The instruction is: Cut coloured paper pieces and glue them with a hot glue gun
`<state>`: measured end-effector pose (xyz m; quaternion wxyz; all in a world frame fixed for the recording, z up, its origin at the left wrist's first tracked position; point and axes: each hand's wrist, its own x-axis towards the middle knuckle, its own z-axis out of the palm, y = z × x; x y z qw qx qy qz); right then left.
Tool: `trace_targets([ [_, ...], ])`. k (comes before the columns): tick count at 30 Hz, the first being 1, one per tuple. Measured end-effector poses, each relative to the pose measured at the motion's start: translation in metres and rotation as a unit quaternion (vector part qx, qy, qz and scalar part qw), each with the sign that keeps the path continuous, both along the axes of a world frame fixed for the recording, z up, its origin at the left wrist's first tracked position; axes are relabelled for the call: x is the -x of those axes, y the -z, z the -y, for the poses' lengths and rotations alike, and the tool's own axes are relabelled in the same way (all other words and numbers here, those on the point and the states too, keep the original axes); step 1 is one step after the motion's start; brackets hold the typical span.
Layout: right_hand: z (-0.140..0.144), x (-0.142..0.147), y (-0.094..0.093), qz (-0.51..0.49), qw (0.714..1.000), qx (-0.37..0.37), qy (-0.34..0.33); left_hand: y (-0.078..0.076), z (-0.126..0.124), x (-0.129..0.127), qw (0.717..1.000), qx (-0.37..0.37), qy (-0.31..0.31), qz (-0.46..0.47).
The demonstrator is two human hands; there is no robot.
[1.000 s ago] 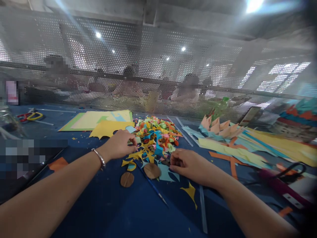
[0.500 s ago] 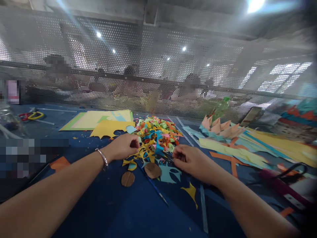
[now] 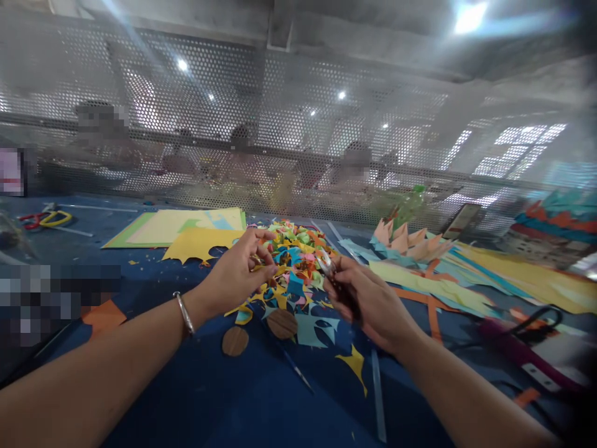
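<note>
Scissors (image 3: 332, 277) in right hand (image 3: 368, 302), tips up-left

I see matt coloured paper scraps (image 3: 298, 258) heaped on a dark blue, dull cloth-like table cover (image 3: 209, 398). Two small discs (image 3: 282, 323) at centre look wood-grained. My left wrist wears a shiny metal bangle (image 3: 183, 313). Across the upper frame runs a perforated metal screen (image 3: 298, 124).

hands (image 3: 298, 286) raised, paper scraps (image 3: 293, 258) beneath
</note>
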<state>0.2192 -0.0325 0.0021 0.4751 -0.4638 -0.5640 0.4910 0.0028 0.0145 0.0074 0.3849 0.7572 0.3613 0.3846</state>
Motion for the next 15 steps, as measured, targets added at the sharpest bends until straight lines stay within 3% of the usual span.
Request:
trace_targets([
  [6, 0.006, 0.007, 0.000, 0.072, 0.995, -0.036, -0.064, 0.001, 0.014, -0.009, 0.997, 0.022, 0.058, 0.036],
  [10, 0.005, 0.009, 0.003, 0.158, 0.984, -0.048, -0.059, 0.005, 0.013, -0.010, 0.994, 0.039, 0.075, 0.064],
  [15, 0.004, 0.010, 0.004, 0.176, 0.981, -0.060, -0.045, 0.005, 0.016, -0.015, 0.987, 0.088, 0.073, 0.112],
])
